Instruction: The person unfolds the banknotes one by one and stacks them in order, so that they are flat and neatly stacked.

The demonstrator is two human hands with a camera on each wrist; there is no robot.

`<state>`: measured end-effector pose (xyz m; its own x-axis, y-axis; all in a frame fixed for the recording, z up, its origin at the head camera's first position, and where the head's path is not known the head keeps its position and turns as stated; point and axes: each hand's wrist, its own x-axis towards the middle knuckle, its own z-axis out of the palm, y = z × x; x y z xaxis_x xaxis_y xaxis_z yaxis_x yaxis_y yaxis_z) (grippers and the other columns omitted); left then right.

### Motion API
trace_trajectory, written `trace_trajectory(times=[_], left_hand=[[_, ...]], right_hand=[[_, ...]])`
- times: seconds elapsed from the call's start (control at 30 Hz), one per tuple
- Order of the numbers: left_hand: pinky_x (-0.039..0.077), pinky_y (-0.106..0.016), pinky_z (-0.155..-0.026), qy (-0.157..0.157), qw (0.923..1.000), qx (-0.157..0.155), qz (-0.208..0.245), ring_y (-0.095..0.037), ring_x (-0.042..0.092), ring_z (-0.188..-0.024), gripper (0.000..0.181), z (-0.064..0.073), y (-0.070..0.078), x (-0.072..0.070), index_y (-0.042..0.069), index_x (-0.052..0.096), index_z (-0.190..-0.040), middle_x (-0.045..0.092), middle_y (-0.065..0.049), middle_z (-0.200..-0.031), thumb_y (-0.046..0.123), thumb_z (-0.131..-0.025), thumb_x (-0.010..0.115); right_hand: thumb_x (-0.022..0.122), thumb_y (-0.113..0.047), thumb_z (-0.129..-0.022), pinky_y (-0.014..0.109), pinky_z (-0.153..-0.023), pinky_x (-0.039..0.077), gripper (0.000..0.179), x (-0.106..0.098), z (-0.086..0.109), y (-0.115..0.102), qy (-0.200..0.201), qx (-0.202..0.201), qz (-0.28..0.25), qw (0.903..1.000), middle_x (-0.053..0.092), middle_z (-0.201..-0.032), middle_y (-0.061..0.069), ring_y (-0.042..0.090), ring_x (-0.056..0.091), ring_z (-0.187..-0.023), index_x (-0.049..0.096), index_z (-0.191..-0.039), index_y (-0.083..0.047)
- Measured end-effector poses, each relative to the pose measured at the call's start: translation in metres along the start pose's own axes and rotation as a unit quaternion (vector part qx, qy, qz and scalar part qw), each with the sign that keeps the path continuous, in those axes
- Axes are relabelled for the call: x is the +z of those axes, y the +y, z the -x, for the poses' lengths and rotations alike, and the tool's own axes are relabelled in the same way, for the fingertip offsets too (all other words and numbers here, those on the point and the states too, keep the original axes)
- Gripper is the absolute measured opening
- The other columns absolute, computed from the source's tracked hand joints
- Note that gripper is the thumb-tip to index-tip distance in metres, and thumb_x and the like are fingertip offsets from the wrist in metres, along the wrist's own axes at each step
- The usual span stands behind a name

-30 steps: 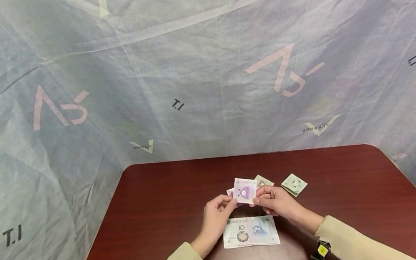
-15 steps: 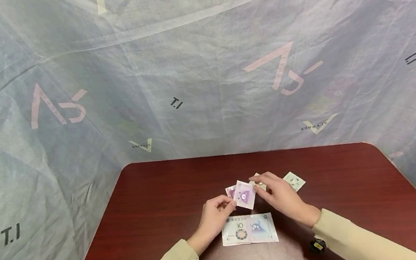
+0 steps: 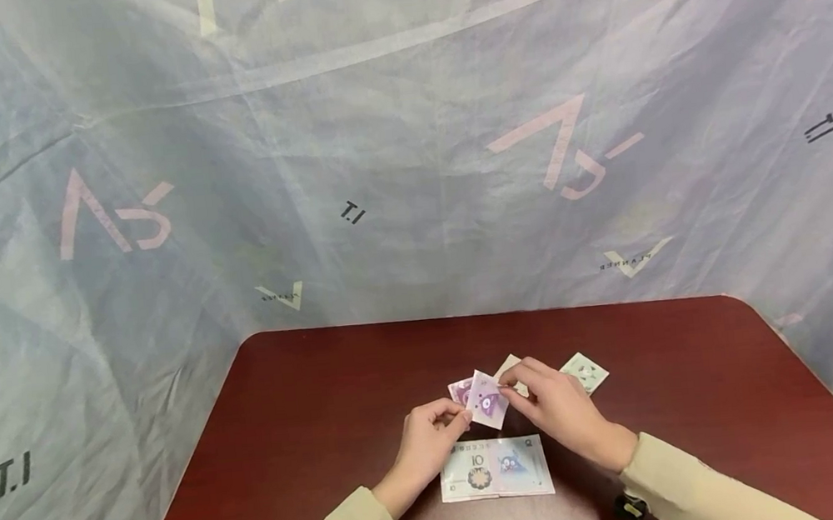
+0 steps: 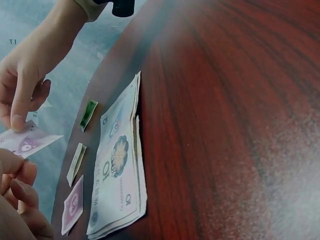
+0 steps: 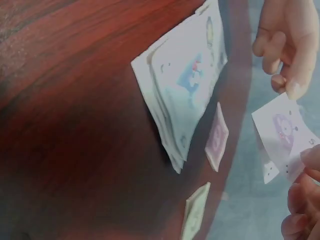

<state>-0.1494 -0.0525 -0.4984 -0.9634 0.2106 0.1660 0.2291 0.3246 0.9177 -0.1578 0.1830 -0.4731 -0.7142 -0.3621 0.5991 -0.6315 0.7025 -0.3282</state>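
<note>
A folded purple banknote with a cartoon figure is held up above the table between both hands. My left hand pinches its left corner between thumb and fingers. At the opposite corner, my right hand pinches it too. The right wrist view shows the note folded over, its lower flap standing slightly apart. Behind it on the table lies another folded purple banknote, partly covered in the head view. A folded yellowish banknote and a folded green banknote lie further right.
A stack of banknotes marked 10 lies flat on the dark red table, close in front of the hands. Grey printed cloth hangs behind and beside the table.
The right hand let go of the note's edge, shifted its hold and now pinches the upper right corner. The purple note has tilted and come slightly nearer; the left hand keeps its pinch.
</note>
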Motion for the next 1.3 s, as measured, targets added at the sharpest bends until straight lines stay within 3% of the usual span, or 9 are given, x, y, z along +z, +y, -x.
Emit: trace_trajectory(times=[0.43, 0.77, 1.0, 1.3], left_hand=[[0.040, -0.020, -0.055, 0.002, 0.9999, -0.005, -0.013, -0.003, 0.052, -0.059, 0.007, -0.001, 0.005, 0.000, 0.012, 0.079, -0.087, 0.070, 0.003, -0.072, 0.017, -0.092, 0.079], [0.038, -0.018, -0.053, -0.003, 0.9996, -0.007, -0.027, -0.002, 0.051, -0.058, 0.008, 0.000, 0.004, 0.000, 0.012, 0.078, -0.087, 0.071, 0.002, -0.073, 0.016, -0.093, 0.077], [0.039, -0.018, -0.053, -0.004, 0.9996, -0.008, -0.026, 0.000, 0.050, -0.057, 0.006, 0.003, 0.000, -0.001, 0.011, 0.078, -0.089, 0.071, 0.002, -0.073, 0.015, -0.093, 0.077], [0.038, -0.018, -0.054, -0.004, 0.9992, 0.013, -0.036, 0.000, 0.048, -0.058, 0.004, 0.000, 0.001, -0.001, 0.011, 0.077, -0.092, 0.068, 0.003, -0.074, 0.013, -0.093, 0.075]], right_hand=[[0.082, -0.013, -0.088, 0.023, -0.059, 0.050, 0.015, -0.015, -0.005, -0.005, -0.050, 0.015, 0.014, 0.9985, 0.071, -0.091, -0.011, 0.004, 0.064, -0.069, 0.072, -0.097, -0.021], [0.081, -0.016, -0.090, 0.024, -0.057, 0.048, 0.011, -0.013, -0.003, -0.008, -0.053, 0.036, 0.020, 0.9977, 0.072, -0.091, -0.011, -0.001, 0.058, -0.066, 0.073, -0.096, -0.022], [0.083, -0.012, -0.089, 0.022, -0.054, 0.040, 0.016, -0.015, -0.002, -0.010, -0.078, 0.047, -0.004, 0.9959, 0.061, -0.076, -0.019, -0.004, 0.045, -0.060, 0.072, -0.093, -0.024], [0.083, -0.007, -0.087, 0.022, -0.059, 0.044, 0.020, -0.019, 0.000, -0.007, -0.078, 0.044, -0.045, 0.9950, 0.059, -0.076, -0.021, -0.005, 0.048, -0.065, 0.072, -0.092, -0.023]])
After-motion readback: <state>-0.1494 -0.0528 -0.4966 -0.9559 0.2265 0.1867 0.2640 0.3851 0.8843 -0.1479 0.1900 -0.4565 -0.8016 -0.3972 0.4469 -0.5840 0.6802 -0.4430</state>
